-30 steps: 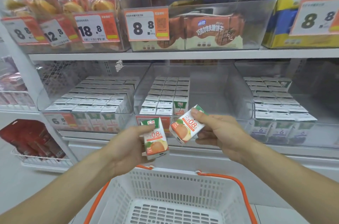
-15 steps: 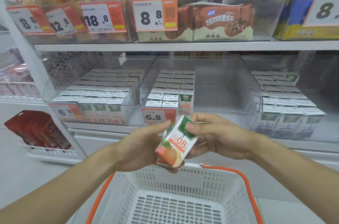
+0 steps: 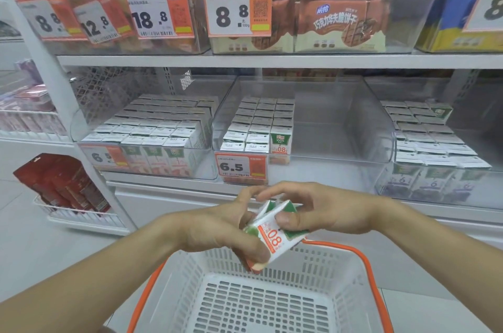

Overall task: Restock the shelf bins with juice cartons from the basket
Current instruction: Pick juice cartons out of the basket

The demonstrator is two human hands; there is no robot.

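Last juice cartons in hand, shelf bins mostly stocked

Both hands meet above the white basket (image 3: 351, 272), whose visible floor shows no cartons. The left hand (image 3: 217, 226) curls round a carton (image 3: 275, 237), and the right hand (image 3: 324, 210) pinches it or a second one pressed against it; I cannot tell which. On the shelf, the left bin (image 3: 89, 128) looks full, while the middle bin (image 3: 340, 125) has cartons only along its left side, so filling remains.

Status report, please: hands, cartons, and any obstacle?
Left hand and right hand both grip juice cartons, pressed together above basket. Middle bin half unfilled. Nothing blocks it.
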